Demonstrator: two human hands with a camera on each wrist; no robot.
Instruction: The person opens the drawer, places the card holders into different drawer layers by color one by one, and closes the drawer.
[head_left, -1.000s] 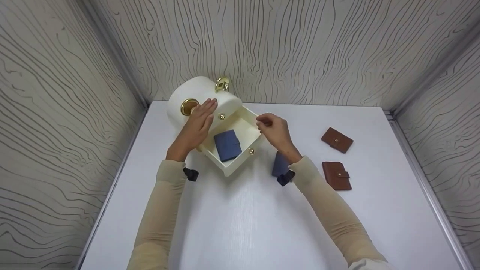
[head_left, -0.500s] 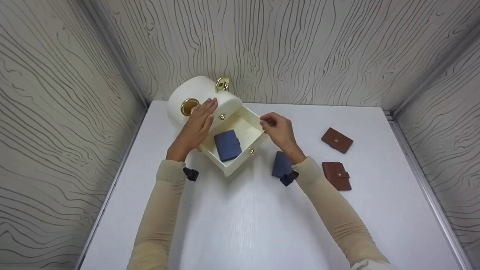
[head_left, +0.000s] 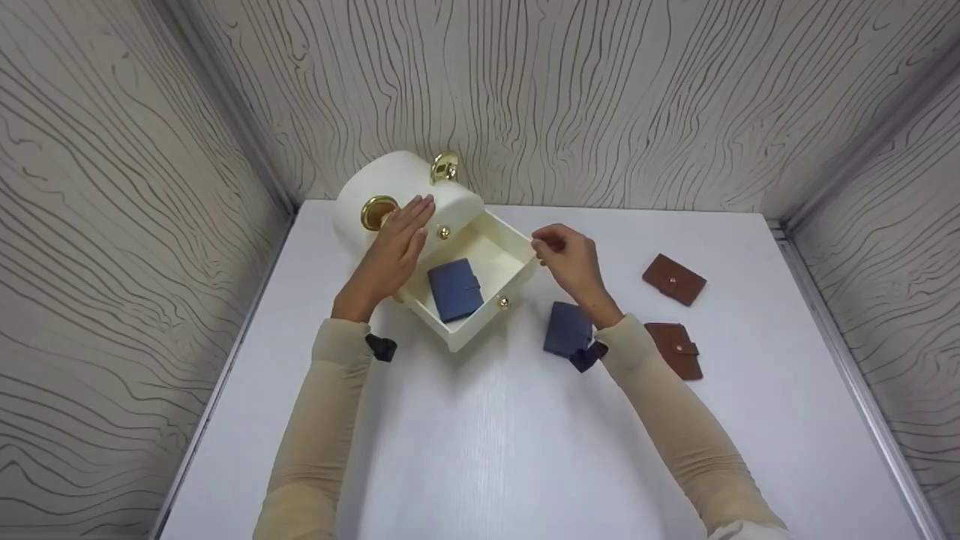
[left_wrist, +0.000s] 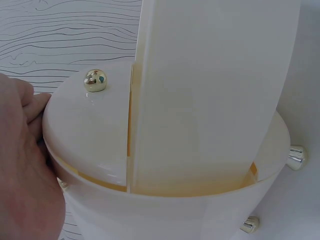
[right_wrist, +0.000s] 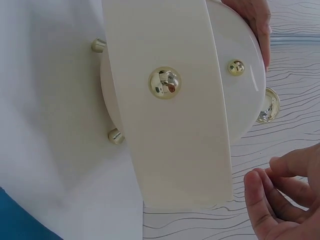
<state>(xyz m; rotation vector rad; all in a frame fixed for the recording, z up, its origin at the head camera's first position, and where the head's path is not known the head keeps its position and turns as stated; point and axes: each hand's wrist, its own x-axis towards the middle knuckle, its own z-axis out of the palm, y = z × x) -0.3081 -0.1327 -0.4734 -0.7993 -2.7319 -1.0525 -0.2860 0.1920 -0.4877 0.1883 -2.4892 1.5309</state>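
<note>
A rounded cream jewelry box [head_left: 405, 176] with gold fittings stands at the back left, its drawer [head_left: 471, 330] pulled out. Inside the drawer lies a blue wallet [head_left: 455, 291] with a strap. My left hand [head_left: 386, 259] rests on the box's curved side, fingers straight. Just off the drawer's right corner is my right hand [head_left: 571, 264], loosely curled and holding nothing. In the right wrist view a small gap separates its fingertips [right_wrist: 254, 182] from the drawer front [right_wrist: 185, 145] with its gold knob [right_wrist: 165, 83]. A second blue wallet [head_left: 566, 328] lies below the right wrist.
Two brown wallets with snap straps lie on the right of the white table [head_left: 480, 450]: one farther back [head_left: 675, 280], one nearer [head_left: 673, 346] and partly under the right sleeve. Wood-pattern walls [head_left: 525, 97] enclose the table at the back and both sides.
My right hand has moved a little to the right, away from the drawer's corner, uncovering more of the blue wallet on the table. The left hand, box and drawer have stayed put.
</note>
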